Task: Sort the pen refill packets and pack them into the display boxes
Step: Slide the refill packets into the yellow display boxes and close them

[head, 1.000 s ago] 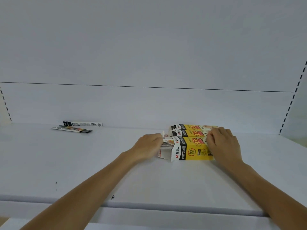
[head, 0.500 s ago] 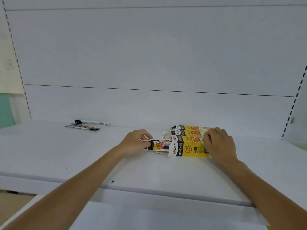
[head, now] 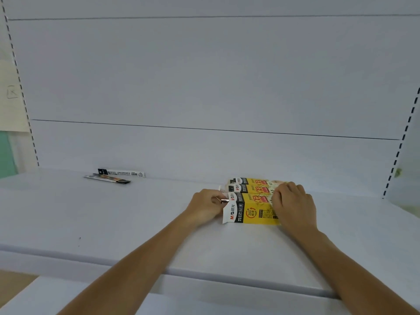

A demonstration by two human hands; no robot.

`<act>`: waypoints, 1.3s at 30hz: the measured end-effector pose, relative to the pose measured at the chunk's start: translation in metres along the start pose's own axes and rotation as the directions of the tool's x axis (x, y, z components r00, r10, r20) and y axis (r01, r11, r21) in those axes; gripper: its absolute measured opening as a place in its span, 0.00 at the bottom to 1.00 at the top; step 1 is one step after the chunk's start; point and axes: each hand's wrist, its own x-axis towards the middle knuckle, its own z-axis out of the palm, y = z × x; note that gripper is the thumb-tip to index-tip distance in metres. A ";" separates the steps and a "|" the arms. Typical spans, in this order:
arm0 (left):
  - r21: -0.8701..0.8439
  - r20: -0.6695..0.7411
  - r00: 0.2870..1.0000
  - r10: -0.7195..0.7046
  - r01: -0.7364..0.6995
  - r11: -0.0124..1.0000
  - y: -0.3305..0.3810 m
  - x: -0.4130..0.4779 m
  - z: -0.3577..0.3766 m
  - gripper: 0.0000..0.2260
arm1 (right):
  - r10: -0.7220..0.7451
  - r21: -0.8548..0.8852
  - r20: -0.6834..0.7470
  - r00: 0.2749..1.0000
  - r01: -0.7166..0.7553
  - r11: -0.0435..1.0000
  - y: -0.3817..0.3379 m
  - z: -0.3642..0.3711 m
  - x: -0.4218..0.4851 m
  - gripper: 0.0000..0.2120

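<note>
Your yellow boxes point(head: 254, 214), marked "M&G", sat on a white shelf point(head: 113, 223). Your left hand point(head: 204, 206) pinched a packet point(head: 223, 200); your right hand point(head: 294, 205) gripped the yellow boxes.

It looked like a shop: a white shelf point(head: 113, 223), slotted uprights point(head: 396, 155) beyond the fingers point(head: 288, 189), printed display boxes point(head: 252, 214) under them.

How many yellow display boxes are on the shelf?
3: the front box, the middle box behind it, the rear box nearest the back wall. The right hand covers their ends.
</note>
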 end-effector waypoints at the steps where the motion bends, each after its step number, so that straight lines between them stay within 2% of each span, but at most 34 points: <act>1: -0.091 0.048 0.999 -0.014 0.019 0.996 -0.002 -0.001 -0.006 0.07 | -0.005 0.003 -0.001 1.000 0.005 1.000 0.001 0.001 0.001 0.17; 3: -0.225 0.050 0.999 -0.020 0.031 0.974 -0.008 -0.003 -0.016 0.05 | -0.010 0.024 -0.020 1.000 0.010 1.000 0.002 0.001 -0.001 0.17; 6: -0.132 -0.121 0.993 -0.005 -0.011 0.991 -0.014 -0.006 -0.023 0.04 | -0.012 0.021 -0.010 1.000 0.012 1.000 0.000 0.000 -0.003 0.23; 7: -0.115 -0.137 0.991 -0.002 -0.014 0.993 -0.014 -0.007 -0.021 0.04 | -0.020 0.015 -0.002 1.000 0.020 1.000 -0.001 -0.001 -0.004 0.25; 9: -0.126 -0.110 0.994 -0.003 -0.011 0.992 -0.009 -0.009 -0.015 0.02 | -0.031 0.007 0.014 0.999 0.031 0.999 -0.002 -0.001 -0.004 0.27; 13: -0.121 -0.010 0.999 -0.036 0.034 0.992 0.004 -0.010 -0.002 0.06 | -0.042 -0.021 0.063 0.997 0.044 0.999 -0.004 -0.008 -0.004 0.35; 14: -0.177 0.028 0.998 -0.055 0.059 0.982 0.005 -0.011 -0.003 0.07 | -0.045 -0.026 0.082 0.996 0.047 0.999 -0.004 -0.010 -0.004 0.37; 16: -0.416 0.100 0.989 -0.107 0.139 0.899 0.007 -0.014 -0.007 0.06 | -0.057 -0.035 0.108 0.993 0.061 0.998 -0.002 -0.012 -0.003 0.39; 18: -0.538 0.109 0.987 -0.122 0.162 0.827 0.007 -0.015 -0.012 0.05 | -0.054 -0.043 0.127 0.990 0.060 0.997 -0.002 -0.014 -0.002 0.36; 21: -0.410 0.119 0.991 -0.058 0.103 0.906 0.007 -0.016 -0.013 0.08 | -0.017 -0.036 0.194 0.981 0.024 0.999 0.000 -0.016 0.005 0.17; 22: -0.330 0.103 0.994 -0.044 0.076 0.941 0.006 -0.016 -0.015 0.08 | -0.009 -0.022 0.238 0.971 0.014 1.000 -0.002 -0.020 0.009 0.13; 24: -0.133 0.053 0.999 0.012 -0.005 0.991 -0.001 -0.017 -0.023 0.08 | -0.004 -0.006 0.316 0.949 0.007 1.000 -0.007 -0.027 0.018 0.12; 25: 0.051 0.028 0.998 0.061 -0.062 0.997 -0.007 -0.016 -0.029 0.07 | -0.011 -0.007 0.327 0.945 0.014 1.000 -0.012 -0.030 0.022 0.12; 27: 0.446 -0.001 0.992 0.128 -0.114 0.888 -0.023 -0.022 -0.046 0.08 | -0.038 0.023 0.305 0.952 0.032 0.999 -0.027 -0.031 0.029 0.14; 28: 0.513 -0.016 0.992 0.126 -0.099 0.853 -0.033 -0.026 -0.056 0.10 | -0.056 0.065 0.287 0.956 0.039 0.997 -0.038 -0.030 0.033 0.16; 30: 0.489 -0.065 0.996 0.060 -0.021 0.872 -0.052 -0.037 -0.083 0.12 | -0.121 0.162 0.266 0.956 0.080 0.984 -0.069 -0.027 0.042 0.19; 35: 0.427 -0.202 0.978 -0.050 0.134 0.894 -0.104 -0.074 -0.156 0.04 | -0.329 0.406 0.247 0.911 0.211 0.889 -0.172 -0.010 0.048 0.22; 39: 0.359 -0.255 0.964 -0.082 0.173 0.917 -0.137 -0.096 -0.199 0.06 | -0.345 0.665 0.301 0.889 0.063 0.744 -0.247 0.012 0.042 0.21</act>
